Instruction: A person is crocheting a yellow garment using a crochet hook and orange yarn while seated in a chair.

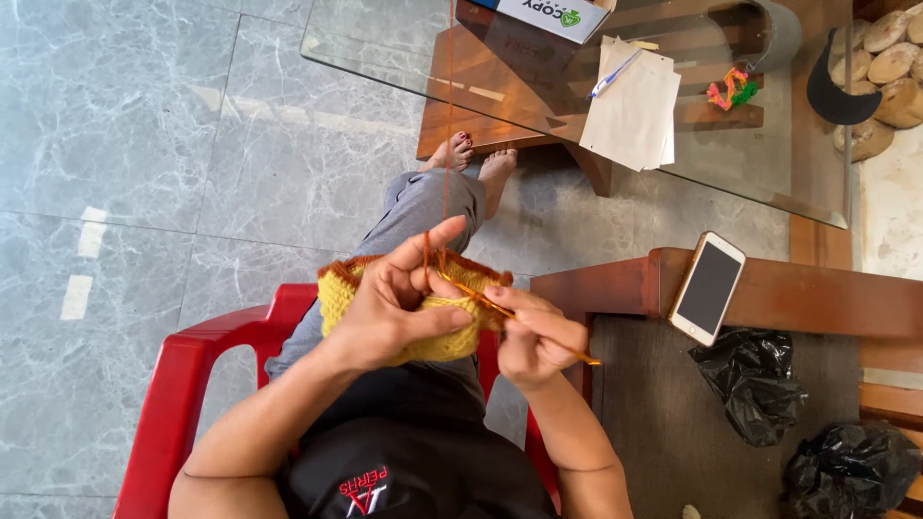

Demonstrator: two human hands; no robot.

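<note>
The left hand (pixel 389 306) is curling closed around a yellow crocheted piece of wool with an orange-brown edge (pixel 423 322), holding it above the lap, thumb pinching the orange-brown yarn strand (pixel 448 115) that is running up out of view. The right hand (pixel 534 336) is gripping a thin orange crochet hook (pixel 524 327), fingers closed on its shaft, its tip working at the edge. The yellow body is looking sizeable; the darker border is appearing only partly done. The hook's tip, the stitches and the piece's far side are hiding behind fingers

Grey marble floor (pixel 144 144), glass-topped wooden table (pixel 750 163), red plastic chair (pixel 192 375), wooden armrest (pixel 817 293), daylight
</note>
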